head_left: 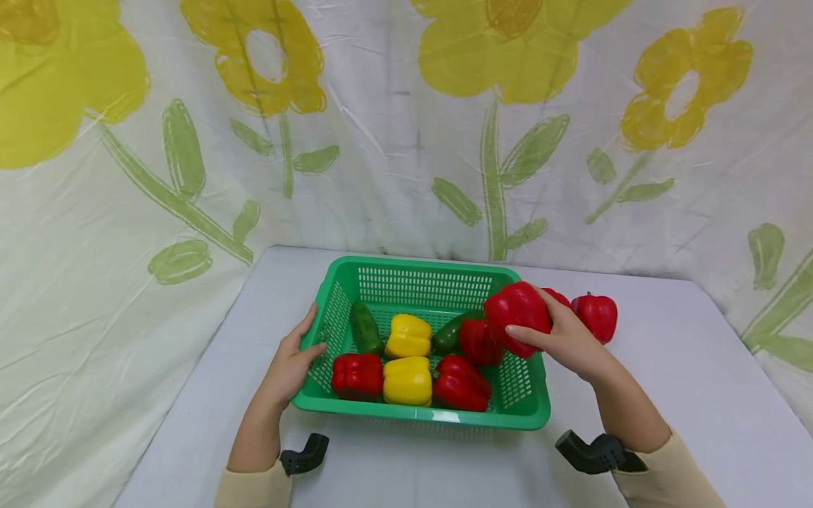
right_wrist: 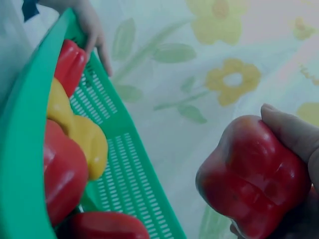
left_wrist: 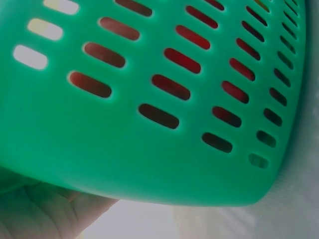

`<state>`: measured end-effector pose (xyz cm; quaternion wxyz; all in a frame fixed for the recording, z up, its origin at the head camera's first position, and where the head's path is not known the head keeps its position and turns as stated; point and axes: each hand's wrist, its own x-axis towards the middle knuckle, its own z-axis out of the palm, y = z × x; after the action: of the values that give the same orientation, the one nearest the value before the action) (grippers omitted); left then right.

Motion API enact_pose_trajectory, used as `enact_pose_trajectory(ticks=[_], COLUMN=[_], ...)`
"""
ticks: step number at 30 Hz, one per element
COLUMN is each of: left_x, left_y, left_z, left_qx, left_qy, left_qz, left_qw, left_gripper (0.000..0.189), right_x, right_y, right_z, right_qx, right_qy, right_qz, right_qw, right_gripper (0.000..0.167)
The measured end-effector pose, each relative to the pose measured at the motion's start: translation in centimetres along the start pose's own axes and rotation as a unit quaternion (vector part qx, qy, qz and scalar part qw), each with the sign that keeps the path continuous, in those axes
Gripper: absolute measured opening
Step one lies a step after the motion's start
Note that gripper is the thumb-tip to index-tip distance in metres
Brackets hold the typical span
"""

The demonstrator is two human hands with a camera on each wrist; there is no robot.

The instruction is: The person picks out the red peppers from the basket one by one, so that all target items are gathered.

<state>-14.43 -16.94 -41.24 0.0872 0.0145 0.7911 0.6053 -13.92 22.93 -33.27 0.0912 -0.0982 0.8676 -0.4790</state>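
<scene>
A green plastic basket (head_left: 419, 416) stands on the table, tilted slightly in the head view. My left hand (head_left: 288, 367) grips its left rim, thumb over the inner side. Above the basket's right end, my right hand (head_left: 568, 339) holds a red bell pepper (head_left: 517, 317), which also shows large in the right wrist view (right_wrist: 254, 174). Inside lie two yellow bell peppers (head_left: 407, 381), red bell peppers (head_left: 357, 377) and two long dark green vegetables (head_left: 365, 328), one partly covered by peppers. The left wrist view shows mostly the slotted basket wall (left_wrist: 124, 154).
Behind my right hand, a red bell pepper (head_left: 595, 316) sits on the white table (head_left: 648, 381), and another red one (head_left: 556, 295) is mostly hidden. A cloth painted with yellow flowers (head_left: 394, 141) hangs at the table's back. Black wrist cameras (head_left: 305, 455) sit on both forearms.
</scene>
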Motion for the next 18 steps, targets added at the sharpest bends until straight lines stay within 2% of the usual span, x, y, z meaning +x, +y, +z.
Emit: enact_pose_trajectory(ticks=[12, 18], left_x=[0.0, 0.1], left_y=[0.0, 0.0], left_z=[-0.1, 0.0], left_qx=[0.009, 0.013], left_qy=[0.003, 0.002], left_qz=[-0.004, -0.005], left_qw=[0.9999, 0.9999], left_gripper=[0.066, 0.065], right_x=[-2.5, -3.5], right_y=[2.0, 3.2], right_z=[-0.8, -1.0], right_qx=[0.003, 0.021], right_qy=[0.061, 0.088], right_qz=[0.028, 0.045], right_qw=[0.9978, 0.9949], right_gripper=[0.079, 0.075])
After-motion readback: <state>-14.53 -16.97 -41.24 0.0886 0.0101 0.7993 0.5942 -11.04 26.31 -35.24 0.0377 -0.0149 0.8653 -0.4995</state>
